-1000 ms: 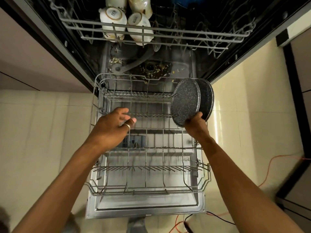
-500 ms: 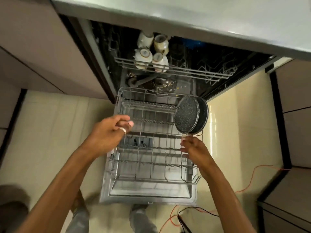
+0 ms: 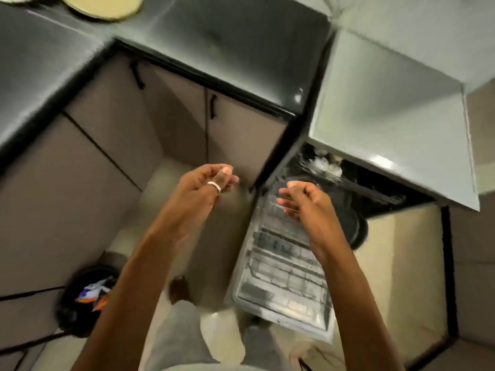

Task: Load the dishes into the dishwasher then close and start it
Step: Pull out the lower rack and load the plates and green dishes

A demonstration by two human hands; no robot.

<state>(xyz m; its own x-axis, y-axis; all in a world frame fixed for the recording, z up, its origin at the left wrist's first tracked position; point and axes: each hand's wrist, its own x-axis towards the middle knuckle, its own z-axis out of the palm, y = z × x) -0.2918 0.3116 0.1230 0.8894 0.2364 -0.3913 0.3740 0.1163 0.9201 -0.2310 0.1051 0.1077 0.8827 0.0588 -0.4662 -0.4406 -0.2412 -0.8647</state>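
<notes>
Any print on the wrappers in the dark bin [image 3: 72,298] at 8 o'clock is too blurred to read. The dishwasher's wire lower rack [image 3: 281,266] is pulled out at 5 o'clock, pale grey and mostly bare, its long axis running roughly 12 to 6 o'clock with the near end toward the person's feet. Two dark round plates [image 3: 355,228] stand on edge at the rack's 3 o'clock side, partly behind the right forearm. White cups [image 3: 324,164] sit in the dark interior at 2 o'clock. The left hand [image 3: 203,188], wearing a ring [image 3: 214,186], and the right hand [image 3: 305,199] hang in mid-air, apart, fingers loosely curled, holding nothing. A pale plate [image 3: 104,6] lies on the counter [image 3: 227,44] at 11 o'clock.
</notes>
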